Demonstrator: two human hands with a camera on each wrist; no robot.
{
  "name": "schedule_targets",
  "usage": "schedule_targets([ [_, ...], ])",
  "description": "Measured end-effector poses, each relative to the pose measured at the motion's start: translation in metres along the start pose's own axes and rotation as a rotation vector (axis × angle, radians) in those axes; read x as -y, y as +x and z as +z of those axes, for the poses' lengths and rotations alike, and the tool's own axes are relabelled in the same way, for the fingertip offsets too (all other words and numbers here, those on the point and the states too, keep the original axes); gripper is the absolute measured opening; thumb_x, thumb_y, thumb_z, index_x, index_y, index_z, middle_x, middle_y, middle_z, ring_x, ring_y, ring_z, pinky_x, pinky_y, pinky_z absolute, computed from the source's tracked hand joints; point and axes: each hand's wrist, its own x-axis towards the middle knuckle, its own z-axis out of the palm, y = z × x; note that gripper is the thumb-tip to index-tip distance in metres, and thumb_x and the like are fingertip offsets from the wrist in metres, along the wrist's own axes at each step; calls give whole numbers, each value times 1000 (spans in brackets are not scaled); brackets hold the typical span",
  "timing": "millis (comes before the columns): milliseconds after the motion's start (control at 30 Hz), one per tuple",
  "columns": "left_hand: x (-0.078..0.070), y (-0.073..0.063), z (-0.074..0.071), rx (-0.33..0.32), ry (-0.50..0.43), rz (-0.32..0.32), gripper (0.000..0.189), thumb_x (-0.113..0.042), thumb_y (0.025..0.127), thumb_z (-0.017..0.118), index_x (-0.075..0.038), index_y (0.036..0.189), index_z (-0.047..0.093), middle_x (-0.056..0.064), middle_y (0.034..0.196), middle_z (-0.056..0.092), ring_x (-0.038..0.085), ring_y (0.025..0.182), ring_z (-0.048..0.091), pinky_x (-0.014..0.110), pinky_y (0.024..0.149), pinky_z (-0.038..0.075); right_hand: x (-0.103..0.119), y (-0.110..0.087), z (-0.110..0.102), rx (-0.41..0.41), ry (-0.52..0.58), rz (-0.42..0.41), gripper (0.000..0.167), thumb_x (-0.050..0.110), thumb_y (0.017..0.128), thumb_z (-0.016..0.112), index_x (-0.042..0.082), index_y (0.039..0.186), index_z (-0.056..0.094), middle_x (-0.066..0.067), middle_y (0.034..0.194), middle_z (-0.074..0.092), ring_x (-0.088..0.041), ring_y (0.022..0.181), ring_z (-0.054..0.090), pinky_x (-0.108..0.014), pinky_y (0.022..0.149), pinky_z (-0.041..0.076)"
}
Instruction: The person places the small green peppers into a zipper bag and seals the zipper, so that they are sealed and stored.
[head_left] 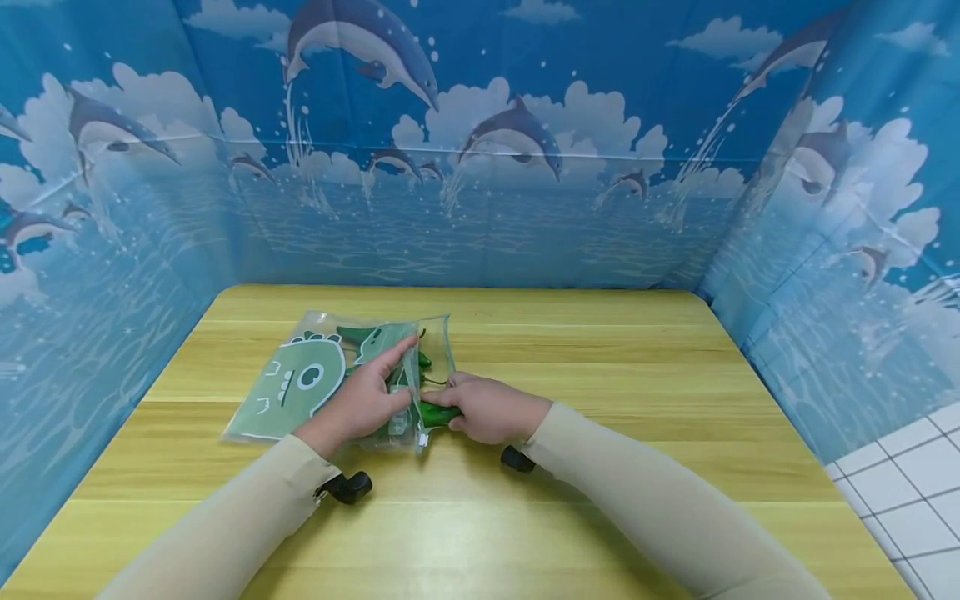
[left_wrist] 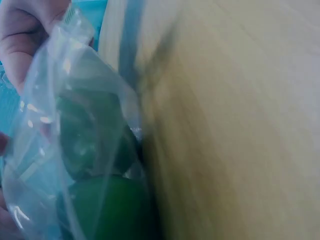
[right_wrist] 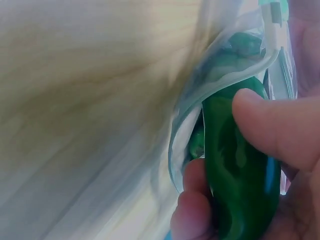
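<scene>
A clear zip bag with a green cartoon face lies on the table, its mouth towards the right. Inside it, several green peppers show through the plastic. My left hand lies over the bag near its mouth, index finger stretched along it, and holds the upper edge; some of its fingers are hidden. At the mouth, my right hand grips a long, shiny green pepper, its thumb on top and fingers beneath. The far end of this pepper sits inside the bag opening. A white slider shows on the bag's edge.
The wood-patterned table extends around the bag. A blue curtain printed with dolphins stands behind and at both sides. White floor tiles show at the right. A black wrist device is strapped below the left hand.
</scene>
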Motion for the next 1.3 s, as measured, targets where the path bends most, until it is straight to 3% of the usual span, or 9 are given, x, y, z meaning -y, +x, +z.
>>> schedule_targets([
  [100,2,-1,1,4,4,4,86,-8,95,56,-35,169,20,2,176,22,13,40,33,32,40,40,-2,-2,0,13,11,19,61,18,106,64,26,162,43,-8,126,60,-20,99,60,-32,86,53],
  [300,6,-2,3,-8,33,1,90,-7,92,59,-33,170,21,7,174,28,12,41,35,30,40,41,-3,-3,-1,15,22,48,59,17,106,64,25,161,46,-5,124,60,-12,91,54,-29,83,50],
  [467,7,-3,3,-16,46,-4,91,-8,92,59,-38,169,21,8,172,32,12,41,36,30,41,41,3,3,2,11,10,28,61,18,106,64,24,163,42,-12,130,59,-17,100,59,-32,89,55],
  [567,7,-3,4,-12,35,4,90,-9,94,61,-40,168,20,7,173,30,13,41,37,32,41,42,3,4,4,9,10,33,61,18,107,62,23,164,40,-19,144,56,-25,119,64,-37,101,56],
  [667,8,-3,5,-11,33,13,89,-11,95,63,-37,169,20,7,174,28,13,41,38,33,41,44,0,2,4,18,28,45,61,14,108,57,22,165,37,-18,149,53,-27,121,64,-38,103,56],
  [800,9,-4,5,-20,33,17,90,-12,95,66,-32,170,20,7,174,29,13,41,38,33,42,45,-4,1,4,9,38,55,60,10,108,56,17,165,38,-10,133,60,-19,104,63,-35,94,55],
  [967,10,-3,5,-18,23,25,91,-12,94,67,-29,170,20,8,174,28,12,41,38,33,43,46,-4,3,4,-60,71,70,49,10,105,63,10,153,55,-9,137,67,-16,115,64,-37,100,55],
  [1133,10,-4,5,-24,30,15,92,-14,93,69,-33,170,20,8,173,30,12,41,38,32,43,45,-5,5,7,-129,134,128,32,18,102,71,14,133,68,0,119,73,-11,97,66,-32,90,56],
  [1300,10,-4,4,-26,39,3,93,-16,94,70,-35,169,19,10,174,29,13,41,37,30,43,43,-7,8,9,-151,140,124,35,26,101,72,15,134,70,1,118,75,-10,89,64,-31,84,54],
])
